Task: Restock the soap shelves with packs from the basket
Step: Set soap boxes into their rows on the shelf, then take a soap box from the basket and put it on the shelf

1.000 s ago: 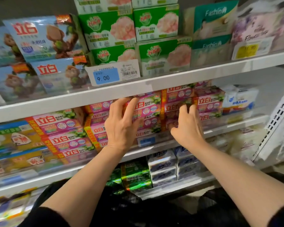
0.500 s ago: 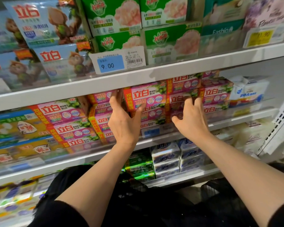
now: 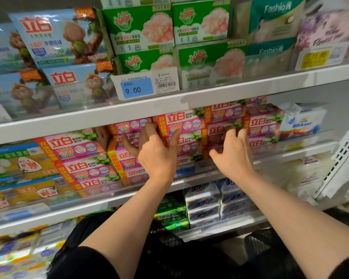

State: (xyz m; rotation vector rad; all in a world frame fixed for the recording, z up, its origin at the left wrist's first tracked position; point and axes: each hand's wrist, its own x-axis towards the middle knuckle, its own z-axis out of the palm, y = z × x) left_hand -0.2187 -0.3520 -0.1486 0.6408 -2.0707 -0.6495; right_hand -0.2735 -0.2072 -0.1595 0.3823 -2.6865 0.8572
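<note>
Head view, both hands [image 3: 193,156] on 立白 soap packs [image 3: 179,125], 9.00 tag [image 3: 137,87]

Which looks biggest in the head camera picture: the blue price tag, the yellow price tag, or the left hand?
1. Left hand, though it is nearest the camera, so that helps.
2. Blue price tag.
3. Yellow price tag, blurred, only slightly smaller than the blue.

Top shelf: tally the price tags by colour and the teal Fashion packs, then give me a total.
Blue price tag: 1
Yellow price tag: 1
Teal Fashion packs: 2
Total: 4
</note>
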